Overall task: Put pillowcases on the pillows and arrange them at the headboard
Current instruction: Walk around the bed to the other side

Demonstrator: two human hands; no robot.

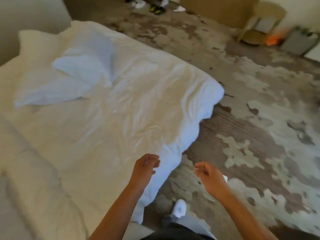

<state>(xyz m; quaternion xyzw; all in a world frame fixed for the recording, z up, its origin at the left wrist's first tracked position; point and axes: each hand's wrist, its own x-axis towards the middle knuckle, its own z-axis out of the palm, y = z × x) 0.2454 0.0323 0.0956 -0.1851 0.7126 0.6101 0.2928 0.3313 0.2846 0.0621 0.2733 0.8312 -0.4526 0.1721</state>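
A white pillow [88,61] lies on the bed [131,108] toward the far left, partly on top of a second flat white pillow or case [50,94]. A cream fluffy pillow [39,42] sits behind them at the bed's far corner. My left hand [146,166] hovers over the bed's near edge with fingers loosely curled, holding nothing. My right hand [207,172] is beside it, off the bed above the floor, fingers also loosely curled and empty. The frame is blurred by motion.
A rumpled white duvet hangs over the bed's right edge. A patchy brown and cream rug [251,135] covers the floor on the right. My white-socked foot [180,207] stands by the bed. Shoes [155,6], a cardboard panel [220,9] and a chair [259,26] stand at the far side.
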